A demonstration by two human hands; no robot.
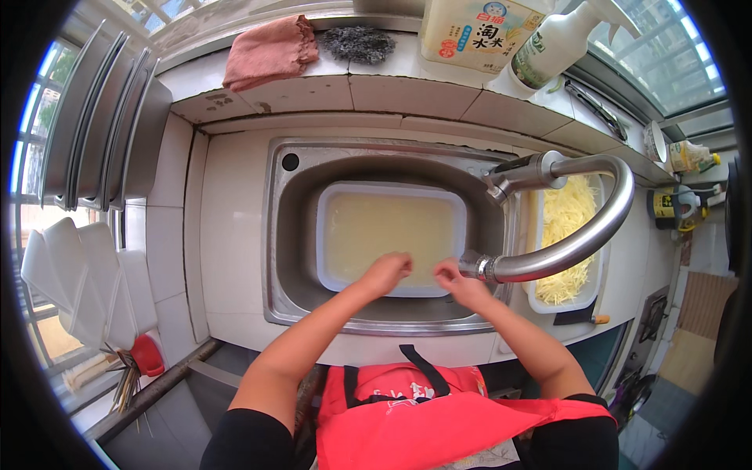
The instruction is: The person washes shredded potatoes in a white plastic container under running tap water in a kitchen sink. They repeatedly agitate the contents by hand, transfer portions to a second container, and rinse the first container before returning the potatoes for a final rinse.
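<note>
A white plastic basin of cloudy, yellowish water stands inside the stainless steel sink. Above the near side of the basin is my left hand, its fingers curled in and nothing visible in them. My right hand is over the basin's near right corner, close to the spout end of the faucet. Its fingers are bent and slightly blurred, so whether they pinch anything is unclear. To the right of the sink, a white tray holds pale yellow shreds, apparently potato, partly hidden behind the curved faucet.
A knife with a wooden handle lies by the tray's near edge. On the back ledge are a pink cloth, a steel wool scourer, a large detergent jug and a spray bottle. Metal trays stand upright at left.
</note>
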